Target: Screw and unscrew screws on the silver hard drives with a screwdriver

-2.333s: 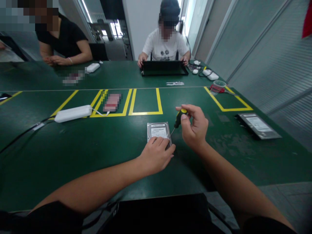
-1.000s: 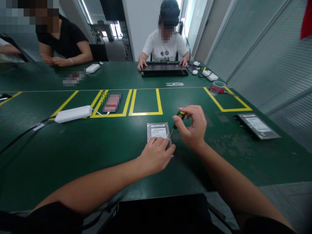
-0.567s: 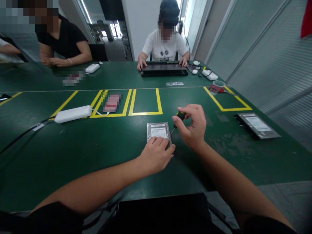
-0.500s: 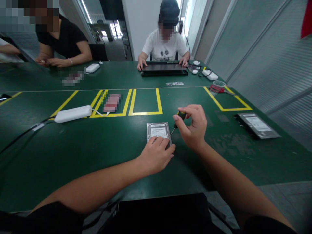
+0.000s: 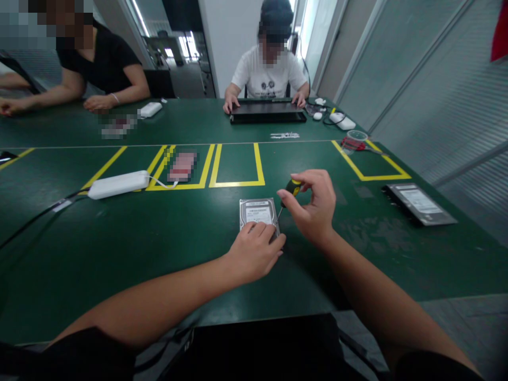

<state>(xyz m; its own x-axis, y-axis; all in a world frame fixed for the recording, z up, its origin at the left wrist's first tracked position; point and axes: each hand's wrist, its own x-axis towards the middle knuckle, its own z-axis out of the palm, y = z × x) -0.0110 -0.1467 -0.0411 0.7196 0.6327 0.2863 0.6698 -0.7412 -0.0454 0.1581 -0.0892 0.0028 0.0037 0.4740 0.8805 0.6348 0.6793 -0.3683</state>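
A small silver hard drive [image 5: 257, 210] with a white label lies flat on the green table. My left hand [image 5: 256, 251] grips its near end, with the fingers over the top and covering that part. My right hand [image 5: 315, 206] is closed around the black-and-yellow handle of a screwdriver [image 5: 293, 188]. The screwdriver is tilted, its thin shaft pointing down at the drive's right edge. Whether the tip sits in a screw is too small to tell.
A larger hard drive [image 5: 420, 203] lies to the right. A clear cup [image 5: 355, 140] stands behind it by yellow tape. A white power strip [image 5: 119, 185] and a phone [image 5: 182, 166] lie left. Across the table, a person in white holds a black panel [image 5: 268, 112].
The screwdriver handle has turned in my right hand, showing more yellow, and stands a little more upright. My left hand stays put. The person in black has stretched one arm to the left.
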